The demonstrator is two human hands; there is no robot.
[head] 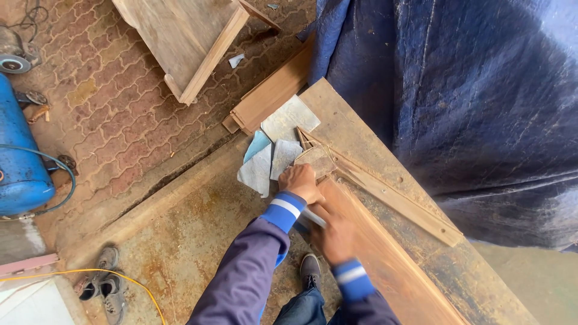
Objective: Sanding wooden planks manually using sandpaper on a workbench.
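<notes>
**Hand-sanding a long wooden frame member near its mitred corner**

View from the head camera, looking down. A long reddish wooden board (385,253) lies on a rusty metal desk (198,222); its long axis runs diagonally from the lower right of the picture to the upper left, where it ends at an angled corner joint (310,141). A second, paler strip (397,198) runs alongside it on the far side, touching or just beside it.

The left hand (301,180) is closed over a worn sheet of sandpaper (316,159) pressed flat on the board at the corner end. The right hand (334,238) rests palm-down on the board just behind the left; a pale, flat object (313,216) shows between the two hands, and whether the right fingers grip it cannot be told.

Several loose sheets of sandpaper (271,159), grey and pale blue, lie on the desk just beside the corner. A stack of planks (271,93) lies beyond them, a wooden bench (186,36) stands on the brick paving (108,102), a blue compressor tank (21,156) is at the left edge, and a dark blue tarpaulin (469,108) hangs at the right.

Judged from the surface, the stretch under the hands looks smooth and evenly coloured; the corner end is the part in hand, and how much of the length toward the lower right remains cannot be told.
</notes>
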